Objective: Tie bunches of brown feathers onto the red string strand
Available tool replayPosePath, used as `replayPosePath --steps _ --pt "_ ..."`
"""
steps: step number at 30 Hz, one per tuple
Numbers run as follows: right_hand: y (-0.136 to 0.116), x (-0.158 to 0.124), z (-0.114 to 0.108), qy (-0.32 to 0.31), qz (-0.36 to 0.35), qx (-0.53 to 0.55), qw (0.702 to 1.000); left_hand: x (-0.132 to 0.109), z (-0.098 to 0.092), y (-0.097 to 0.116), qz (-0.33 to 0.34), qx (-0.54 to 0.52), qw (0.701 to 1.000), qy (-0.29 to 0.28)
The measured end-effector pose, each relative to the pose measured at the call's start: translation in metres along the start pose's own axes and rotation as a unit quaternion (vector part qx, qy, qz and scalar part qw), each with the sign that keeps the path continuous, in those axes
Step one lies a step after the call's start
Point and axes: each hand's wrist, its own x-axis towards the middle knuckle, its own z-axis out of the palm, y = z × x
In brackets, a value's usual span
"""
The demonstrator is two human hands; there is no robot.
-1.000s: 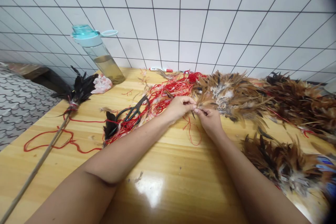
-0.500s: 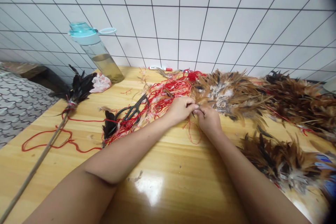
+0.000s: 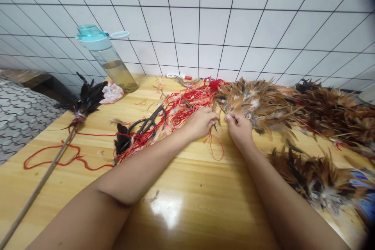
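the right hand (image 3: 240,128) pinches a few feather strands between thumb and fingertips at the near edge of the brown feather bunch (image 3: 256,105), which lies just ahead of the grip, seemingly to pull them apart from the mass. the left hand (image 3: 201,123) sits just left of that pinch, its fingers curled together at the edge of the red thread tangle (image 3: 187,103); whether they hold a thread, i cannot tell. the hands are close, with only a narrow gap, while the wooden table (image 3: 187,179) runs toward the body beneath the forearms, giving them room. left of the grip, black scissors (image 3: 148,125) lie within easy reach on the thread, beside a small black feather tuft (image 3: 121,140). right of it, more feather bunches (image 3: 325,109) reach the far table edge, against the white tile wall (image 3: 199,19).
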Motion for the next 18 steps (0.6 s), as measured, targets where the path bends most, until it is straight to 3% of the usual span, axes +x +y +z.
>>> replayPosePath --steps 7,13,18 --pt "0.002 0.001 0.000 0.000 0.010 0.006 1.000 0.000 -0.003 0.002 0.010 -0.009 1.000 -0.025" --pt "-0.001 0.000 0.000 -0.012 0.027 0.007 1.000 0.000 -0.009 0.013 -0.061 0.011 0.998 0.019" --pt "-0.001 -0.001 0.001 -0.018 0.015 0.021 0.999 -0.002 -0.009 0.026 -0.111 0.095 0.989 -0.031"
